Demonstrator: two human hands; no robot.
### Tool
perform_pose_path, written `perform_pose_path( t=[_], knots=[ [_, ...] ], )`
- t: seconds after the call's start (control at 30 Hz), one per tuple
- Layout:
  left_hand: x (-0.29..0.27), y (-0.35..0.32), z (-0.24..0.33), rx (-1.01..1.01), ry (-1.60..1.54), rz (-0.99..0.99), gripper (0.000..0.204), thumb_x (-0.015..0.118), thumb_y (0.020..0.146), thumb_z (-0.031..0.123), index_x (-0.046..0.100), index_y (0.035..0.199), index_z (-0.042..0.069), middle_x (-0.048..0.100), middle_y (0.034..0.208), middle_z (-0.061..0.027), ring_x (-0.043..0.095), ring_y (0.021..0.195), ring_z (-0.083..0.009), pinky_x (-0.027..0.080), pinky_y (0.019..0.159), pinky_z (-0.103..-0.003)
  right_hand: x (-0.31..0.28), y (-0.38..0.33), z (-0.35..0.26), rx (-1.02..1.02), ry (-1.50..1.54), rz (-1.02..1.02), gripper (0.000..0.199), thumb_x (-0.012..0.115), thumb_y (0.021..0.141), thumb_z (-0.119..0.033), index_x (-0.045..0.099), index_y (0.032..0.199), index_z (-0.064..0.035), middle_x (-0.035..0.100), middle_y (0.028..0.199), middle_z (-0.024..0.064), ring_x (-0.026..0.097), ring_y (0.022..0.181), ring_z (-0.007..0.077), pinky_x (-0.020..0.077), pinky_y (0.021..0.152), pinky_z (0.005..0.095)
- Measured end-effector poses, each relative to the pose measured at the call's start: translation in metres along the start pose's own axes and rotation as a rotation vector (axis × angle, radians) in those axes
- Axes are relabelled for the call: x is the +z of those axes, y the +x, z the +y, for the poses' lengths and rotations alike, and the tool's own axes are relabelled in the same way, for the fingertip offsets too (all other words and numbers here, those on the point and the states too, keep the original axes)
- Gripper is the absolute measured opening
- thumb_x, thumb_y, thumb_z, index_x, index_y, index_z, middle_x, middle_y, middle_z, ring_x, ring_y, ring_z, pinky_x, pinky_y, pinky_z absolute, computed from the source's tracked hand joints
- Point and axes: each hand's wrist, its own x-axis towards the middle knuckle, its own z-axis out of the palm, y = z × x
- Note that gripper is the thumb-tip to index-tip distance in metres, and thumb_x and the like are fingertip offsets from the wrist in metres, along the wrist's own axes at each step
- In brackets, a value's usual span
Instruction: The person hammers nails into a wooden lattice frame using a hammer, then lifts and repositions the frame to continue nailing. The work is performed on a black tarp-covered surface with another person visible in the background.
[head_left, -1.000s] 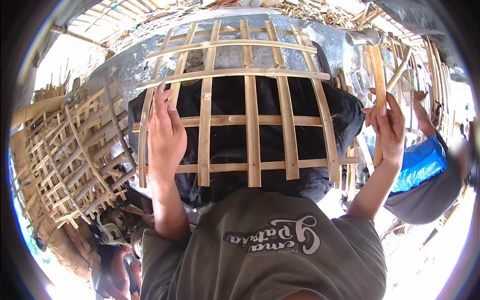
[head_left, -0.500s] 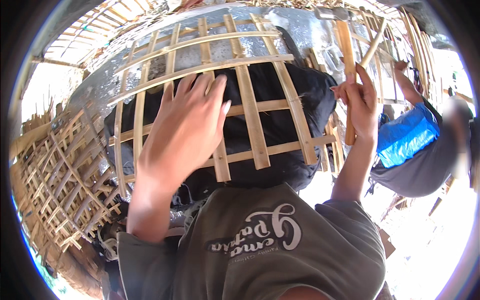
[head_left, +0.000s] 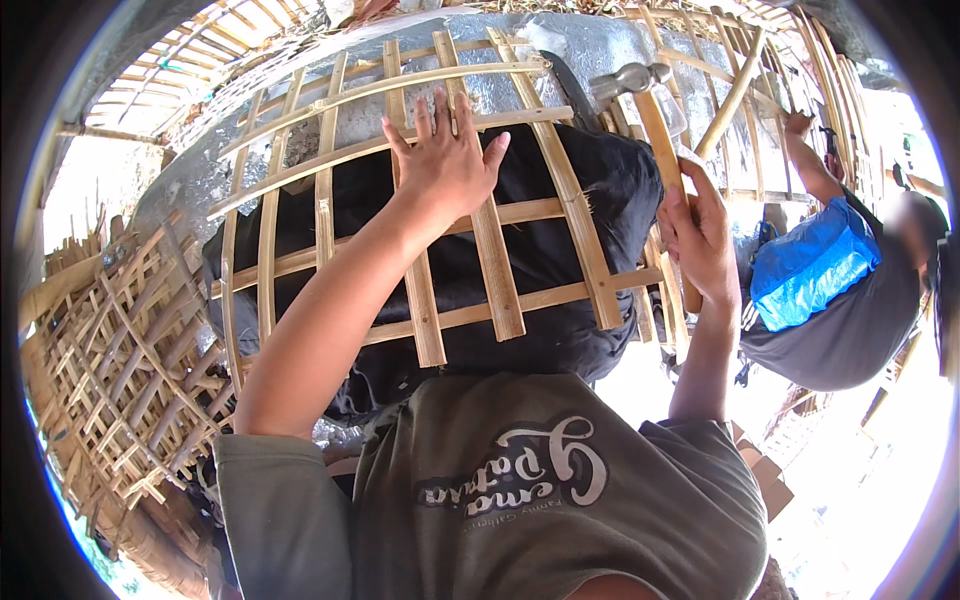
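A lattice of crossed bamboo slats (head_left: 498, 270) lies in front of me on a bundle of black cloth (head_left: 625, 180). My left hand (head_left: 445, 165) rests on its far middle part, palm down with fingers spread over a crosswise slat. It holds nothing. To the right of the lattice, my right hand (head_left: 703, 235) is wrapped round the wooden handle of a hammer (head_left: 655, 130). The hammer stands up at a tilt, with its metal head above the lattice's far right corner. A dark curved strip (head_left: 572, 88) lies beside that corner, partly hidden; its kind I cannot make out.
Woven bamboo lattices (head_left: 140, 370) are stacked at the left. A silvery grey sheet (head_left: 190, 190) spreads beneath and behind the bundle. At the right sits another person with a blue plastic sheet (head_left: 815, 270), one arm reaching toward upright bamboo strips. A bamboo pole (head_left: 733, 95) leans nearby.
My left hand has moved farther away and right along the lattice, its fingers spreading. The hammer has tilted left and its head has come lower and nearer. The lattice has shifted slightly left.
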Motion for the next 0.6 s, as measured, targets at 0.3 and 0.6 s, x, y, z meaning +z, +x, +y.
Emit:
perform_pose_path(
  t=[0.3,0.6],
  knots=[
    [0.002,0.004,0.012,0.053,-0.051,0.057,0.082,0.025,0.105,0.06,0.021,0.158,-0.002,0.02,0.163,-0.0274,0.015,0.152,-0.0461,0.004,0.114,-0.077,-0.012,-0.018,-0.009,0.066,0.56,-0.276,0.041,0.046,0.109,-0.029,0.045,0.138,0.0007,0.044,0.066,-0.0028,0.037,0.048,0.0035,0.0286,0.041,0.02],
    [0.014,0.006,0.02,-0.048,-0.113,0.001,0.087,0.02,0.103,0.062,0.021,0.157,-0.007,0.019,0.164,-0.0278,0.015,0.152,-0.046,-0.007,0.112,-0.077,-0.024,-0.004,0.018,0.114,-0.064,-0.289,0.023,0.051,0.108,-0.022,0.051,0.122,-0.0034,0.043,0.072,-0.0056,0.034,0.059,0.0013,0.0266,0.051,0.0214]
  ],
)
